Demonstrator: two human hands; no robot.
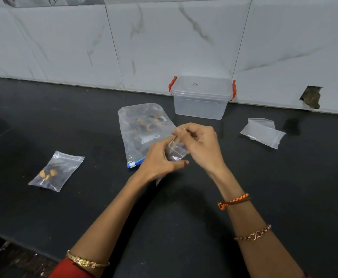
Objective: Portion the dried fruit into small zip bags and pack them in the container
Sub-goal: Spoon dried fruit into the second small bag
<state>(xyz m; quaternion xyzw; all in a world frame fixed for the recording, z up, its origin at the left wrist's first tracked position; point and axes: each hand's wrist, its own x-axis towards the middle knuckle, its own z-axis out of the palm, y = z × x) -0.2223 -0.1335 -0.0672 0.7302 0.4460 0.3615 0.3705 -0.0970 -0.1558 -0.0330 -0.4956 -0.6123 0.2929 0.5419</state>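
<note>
Both hands [181,150] gripping small zip bag [175,152] — contents seemingly fruit, mostly hidden

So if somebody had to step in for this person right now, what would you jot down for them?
Left hand grips a small zip bag with some dark fruit in it, above the counter. Right hand pinches at the bag's mouth.
The big fruit bag lies just behind the hands, still holding fruit.
Done: one filled bag lies at the left.
Left: finish and seal this bag, fill the empty bags at the right, then open the lidded container by the wall and pack them all in. It looks empty.
</note>
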